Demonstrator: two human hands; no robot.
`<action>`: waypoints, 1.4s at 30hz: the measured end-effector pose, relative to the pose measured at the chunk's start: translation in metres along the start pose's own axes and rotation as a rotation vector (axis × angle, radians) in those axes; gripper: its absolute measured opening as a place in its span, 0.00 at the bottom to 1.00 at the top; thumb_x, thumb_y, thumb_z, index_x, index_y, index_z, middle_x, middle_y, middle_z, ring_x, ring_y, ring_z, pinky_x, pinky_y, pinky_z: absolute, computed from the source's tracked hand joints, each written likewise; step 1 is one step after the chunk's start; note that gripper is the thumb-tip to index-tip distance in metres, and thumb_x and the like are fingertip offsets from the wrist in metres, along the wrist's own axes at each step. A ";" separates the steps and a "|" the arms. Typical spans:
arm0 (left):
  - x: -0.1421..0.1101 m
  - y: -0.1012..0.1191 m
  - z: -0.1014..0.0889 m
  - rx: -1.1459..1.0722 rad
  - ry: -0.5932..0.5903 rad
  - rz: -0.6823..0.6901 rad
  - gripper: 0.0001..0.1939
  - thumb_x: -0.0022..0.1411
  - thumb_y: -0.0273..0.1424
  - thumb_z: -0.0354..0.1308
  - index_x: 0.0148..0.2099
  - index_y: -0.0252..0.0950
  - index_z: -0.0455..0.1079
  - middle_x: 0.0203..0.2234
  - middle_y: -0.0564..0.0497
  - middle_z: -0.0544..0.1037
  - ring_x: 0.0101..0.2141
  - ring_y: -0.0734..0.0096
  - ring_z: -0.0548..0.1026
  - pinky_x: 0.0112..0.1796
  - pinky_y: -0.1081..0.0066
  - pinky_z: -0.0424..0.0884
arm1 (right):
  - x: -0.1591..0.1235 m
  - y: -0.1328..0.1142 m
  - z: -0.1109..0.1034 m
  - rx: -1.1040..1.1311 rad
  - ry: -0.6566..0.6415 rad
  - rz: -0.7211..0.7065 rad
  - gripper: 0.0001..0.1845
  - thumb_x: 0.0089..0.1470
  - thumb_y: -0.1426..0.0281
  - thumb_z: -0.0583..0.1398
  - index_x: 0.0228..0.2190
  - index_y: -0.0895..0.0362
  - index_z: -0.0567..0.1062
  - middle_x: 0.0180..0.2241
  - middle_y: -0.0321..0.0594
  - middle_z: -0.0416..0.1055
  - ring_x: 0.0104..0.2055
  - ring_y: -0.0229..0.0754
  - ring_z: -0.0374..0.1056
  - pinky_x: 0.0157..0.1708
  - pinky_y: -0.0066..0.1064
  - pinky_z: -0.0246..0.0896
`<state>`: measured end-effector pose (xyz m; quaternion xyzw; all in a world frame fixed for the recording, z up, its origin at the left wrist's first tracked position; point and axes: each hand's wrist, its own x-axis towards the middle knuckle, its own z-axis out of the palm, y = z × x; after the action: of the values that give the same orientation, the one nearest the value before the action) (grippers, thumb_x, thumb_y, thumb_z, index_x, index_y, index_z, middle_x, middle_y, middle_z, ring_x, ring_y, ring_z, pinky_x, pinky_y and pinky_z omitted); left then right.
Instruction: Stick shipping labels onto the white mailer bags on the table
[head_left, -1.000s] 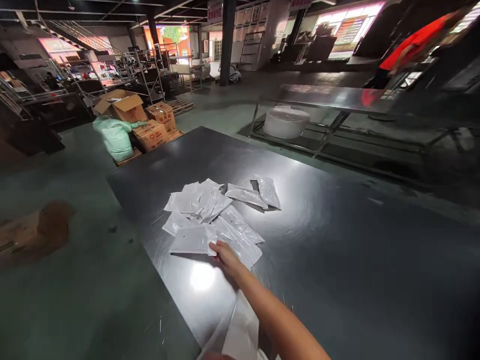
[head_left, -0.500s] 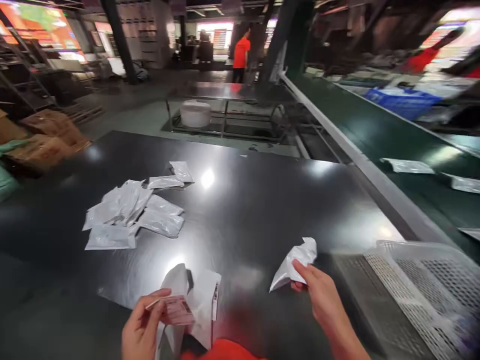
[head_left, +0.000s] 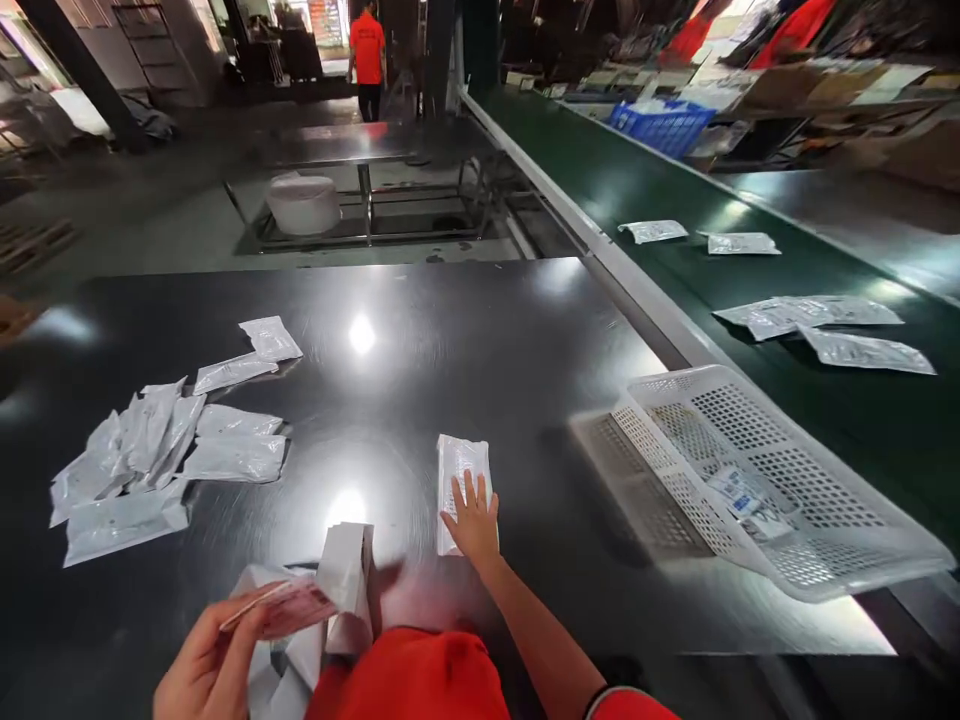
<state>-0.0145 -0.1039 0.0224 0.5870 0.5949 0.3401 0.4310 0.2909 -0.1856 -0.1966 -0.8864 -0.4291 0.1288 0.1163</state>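
White poly mailer lay flat on the dark metal table, near its front edge and in front of the wearer's red shirt. The right hand rested palm down over its lower part, fingers spread apart and gripping nothing. The left hand was closed, thumb and fingers together on a small stack of pinkish labels, held tilted above the table. Just beside those labels, folded white paper stood up near the front edge, its lower part hidden.

Farther left, a loose heap of white mailers overlapped one another, with two more touching each other just beyond. On the right, a white perforated plastic basket sat at the table's edge, with a blue-and-white packet inside.

Alongside ran a green conveyor belt carrying several white packages, some overlapping. Past its far side stood a blue basket. Beyond the front table, a second metal table had a round white bundle beneath it, and a person in a red shirt stood farther back, facing away.
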 end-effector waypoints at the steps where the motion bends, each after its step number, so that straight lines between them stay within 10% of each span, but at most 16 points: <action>1: 0.003 0.002 0.004 0.061 -0.039 0.027 0.18 0.53 0.48 0.62 0.31 0.38 0.76 0.28 0.51 0.81 0.31 0.66 0.78 0.34 0.77 0.74 | -0.001 0.001 0.000 -0.002 -0.008 -0.015 0.29 0.59 0.66 0.55 0.61 0.58 0.62 0.67 0.54 0.46 0.69 0.64 0.36 0.61 0.63 0.34; 6: 0.014 0.017 0.034 0.137 -0.160 0.148 0.18 0.58 0.46 0.57 0.25 0.37 0.71 0.19 0.54 0.74 0.23 0.70 0.72 0.25 0.76 0.66 | 0.007 -0.039 -0.052 0.238 -0.118 0.134 0.26 0.60 0.63 0.54 0.56 0.63 0.69 0.63 0.58 0.56 0.68 0.64 0.41 0.61 0.65 0.35; 12: 0.005 0.027 0.053 0.090 -0.326 0.171 0.19 0.61 0.45 0.52 0.25 0.37 0.66 0.18 0.54 0.72 0.21 0.71 0.69 0.24 0.75 0.63 | -0.052 -0.119 -0.148 1.102 -0.185 -0.433 0.22 0.57 0.59 0.58 0.51 0.52 0.72 0.46 0.42 0.74 0.47 0.43 0.69 0.49 0.36 0.65; 17: 0.001 0.017 0.049 0.104 -0.374 0.150 0.21 0.61 0.48 0.52 0.25 0.37 0.67 0.17 0.54 0.70 0.21 0.70 0.67 0.23 0.74 0.61 | -0.085 -0.155 -0.155 1.082 -0.053 -0.274 0.07 0.53 0.65 0.62 0.28 0.54 0.78 0.24 0.34 0.71 0.28 0.36 0.65 0.30 0.28 0.62; 23: 0.005 0.000 0.053 0.185 -0.400 0.330 0.21 0.61 0.46 0.53 0.21 0.38 0.62 0.15 0.56 0.66 0.18 0.73 0.65 0.23 0.75 0.58 | -0.075 -0.133 -0.169 1.050 0.322 -0.318 0.09 0.55 0.64 0.62 0.27 0.52 0.81 0.30 0.38 0.76 0.33 0.40 0.72 0.34 0.31 0.67; 28: 0.025 -0.011 0.042 0.409 -0.379 0.461 0.20 0.56 0.46 0.59 0.22 0.38 0.63 0.16 0.57 0.70 0.17 0.76 0.66 0.24 0.76 0.60 | -0.012 -0.052 -0.220 1.206 0.903 0.045 0.14 0.51 0.59 0.64 0.32 0.57 0.77 0.28 0.36 0.74 0.28 0.37 0.68 0.29 0.30 0.65; 31: 0.040 -0.022 0.022 0.432 -0.230 0.329 0.21 0.53 0.48 0.60 0.21 0.38 0.65 0.16 0.55 0.72 0.18 0.73 0.68 0.23 0.75 0.61 | 0.027 0.002 -0.204 1.217 0.829 0.149 0.20 0.47 0.57 0.64 0.37 0.59 0.74 0.28 0.35 0.72 0.25 0.34 0.65 0.26 0.28 0.62; 34: 0.050 -0.031 0.000 0.284 -0.015 0.093 0.19 0.51 0.48 0.61 0.31 0.36 0.74 0.23 0.52 0.79 0.26 0.66 0.74 0.27 0.73 0.66 | 0.045 0.034 -0.146 0.945 0.355 0.176 0.16 0.45 0.61 0.63 0.34 0.60 0.75 0.25 0.34 0.72 0.25 0.35 0.65 0.26 0.27 0.62; 38: 0.049 -0.033 -0.017 0.217 0.319 -0.093 0.18 0.45 0.39 0.63 0.38 0.34 0.76 0.27 0.51 0.79 0.32 0.60 0.74 0.29 0.69 0.67 | 0.048 0.042 -0.066 0.663 0.063 0.210 0.10 0.45 0.70 0.59 0.32 0.58 0.76 0.23 0.33 0.72 0.25 0.38 0.66 0.26 0.27 0.61; 42: 0.040 -0.032 -0.023 0.294 0.382 -0.176 0.18 0.42 0.37 0.62 0.37 0.34 0.76 0.28 0.50 0.78 0.33 0.57 0.74 0.29 0.68 0.67 | 0.058 0.043 -0.032 0.524 -0.014 0.204 0.11 0.48 0.74 0.57 0.35 0.57 0.76 0.32 0.37 0.76 0.31 0.40 0.70 0.31 0.27 0.61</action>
<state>-0.0456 -0.0647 -0.0019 0.5144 0.7574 0.3159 0.2488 0.3675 -0.1685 -0.1870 -0.8639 -0.2904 0.2525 0.3249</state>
